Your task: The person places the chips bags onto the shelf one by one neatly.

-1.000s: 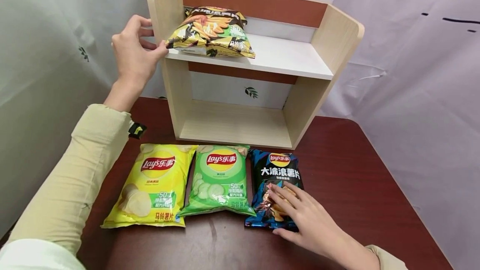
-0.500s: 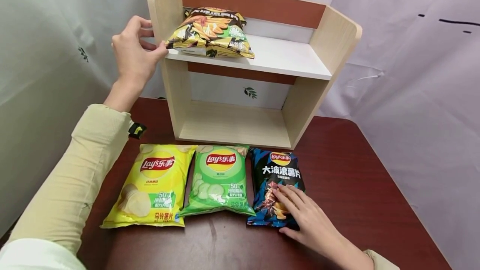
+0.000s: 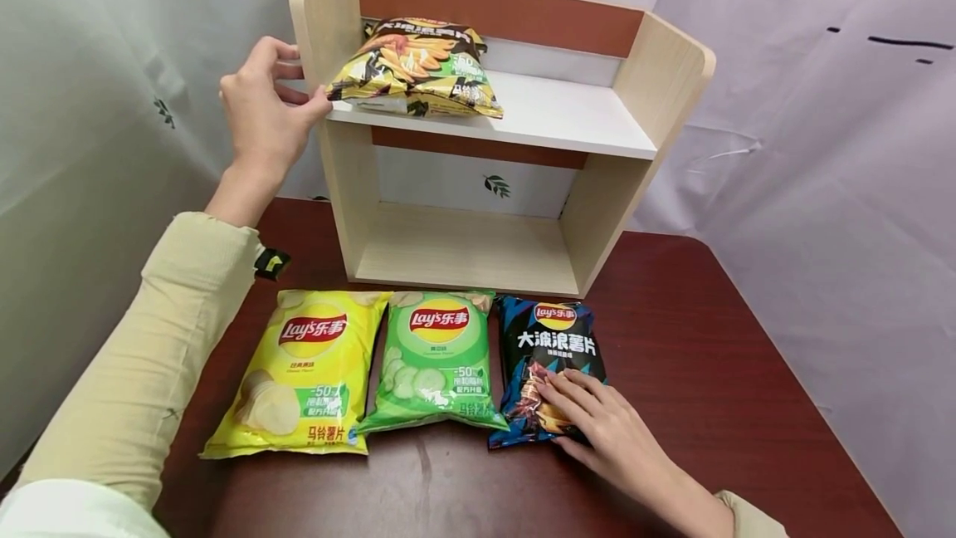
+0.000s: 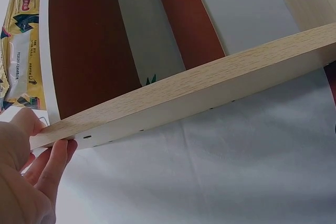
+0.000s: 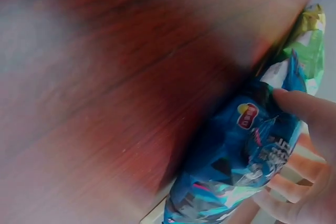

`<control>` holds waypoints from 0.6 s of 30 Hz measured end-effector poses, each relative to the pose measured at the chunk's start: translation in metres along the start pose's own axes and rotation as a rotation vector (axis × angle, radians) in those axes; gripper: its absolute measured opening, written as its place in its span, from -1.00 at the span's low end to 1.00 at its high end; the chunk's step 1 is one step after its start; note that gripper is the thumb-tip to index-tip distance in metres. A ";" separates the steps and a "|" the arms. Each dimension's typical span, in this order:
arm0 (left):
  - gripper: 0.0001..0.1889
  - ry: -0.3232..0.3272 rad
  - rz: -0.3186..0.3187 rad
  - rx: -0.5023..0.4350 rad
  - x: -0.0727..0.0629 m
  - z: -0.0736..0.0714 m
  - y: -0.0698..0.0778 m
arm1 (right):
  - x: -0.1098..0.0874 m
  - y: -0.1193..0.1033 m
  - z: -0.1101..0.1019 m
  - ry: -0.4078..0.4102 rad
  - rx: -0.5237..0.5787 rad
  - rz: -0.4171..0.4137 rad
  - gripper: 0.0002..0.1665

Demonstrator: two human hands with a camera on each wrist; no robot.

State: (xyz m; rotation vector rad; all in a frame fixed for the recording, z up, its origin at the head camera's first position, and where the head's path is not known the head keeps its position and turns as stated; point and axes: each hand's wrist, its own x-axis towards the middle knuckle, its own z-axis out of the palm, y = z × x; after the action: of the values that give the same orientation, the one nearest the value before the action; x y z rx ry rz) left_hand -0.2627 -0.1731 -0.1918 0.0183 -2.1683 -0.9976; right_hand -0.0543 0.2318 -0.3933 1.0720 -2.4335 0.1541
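Observation:
In the head view my left hand [image 3: 269, 110] grips the left side panel of a small wooden shelf [image 3: 339, 198], its thumb on the front edge beside the upper board. The left wrist view shows the thumb and fingers [image 4: 52, 169] on opposite faces of that panel. My right hand [image 3: 608, 430] lies over the lower part of a blue-black chip bag [image 3: 553, 339] on the table, its fingers extended across the front. The thumb shows against the bag's lower end in the right wrist view. To the left lie a green chip bag [image 3: 429, 364] and a yellow chip bag [image 3: 321, 355].
A black-and-gold chip bag [image 3: 418, 65] sits on the left of the upper board, its bottom edge at the board's front. The three lying bags line up in front of the shelf. A small black-and-yellow object [image 3: 271, 262] shows by the left cuff. Pale curtains surround the table [image 3: 695, 355].
The blue-black chip bag has shifted slightly toward the shelf under my right hand, whose thumb has drawn in against its lower edge. My left hand keeps its grip on the panel.

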 end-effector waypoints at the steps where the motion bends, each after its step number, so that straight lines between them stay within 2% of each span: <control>1: -0.62 0.000 0.001 0.001 0.000 0.000 0.000 | 0.000 0.001 0.000 0.011 0.002 -0.011 -0.01; 6: -0.61 -0.002 0.002 0.004 0.000 0.000 0.000 | 0.001 0.002 0.001 0.009 -0.018 -0.018 -0.02; 14: -0.62 0.004 0.007 -0.001 0.000 0.000 0.000 | -0.003 -0.002 0.005 -0.088 -0.091 0.045 0.21; 18: -0.62 0.004 0.012 0.001 -0.001 0.001 -0.001 | -0.003 -0.002 0.006 -0.098 -0.123 0.043 0.28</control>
State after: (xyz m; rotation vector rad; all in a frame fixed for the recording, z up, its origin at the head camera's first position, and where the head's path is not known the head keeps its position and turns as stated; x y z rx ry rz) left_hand -0.2626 -0.1729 -0.1928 0.0080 -2.1623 -0.9893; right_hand -0.0537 0.2309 -0.4005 0.9952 -2.5181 -0.0356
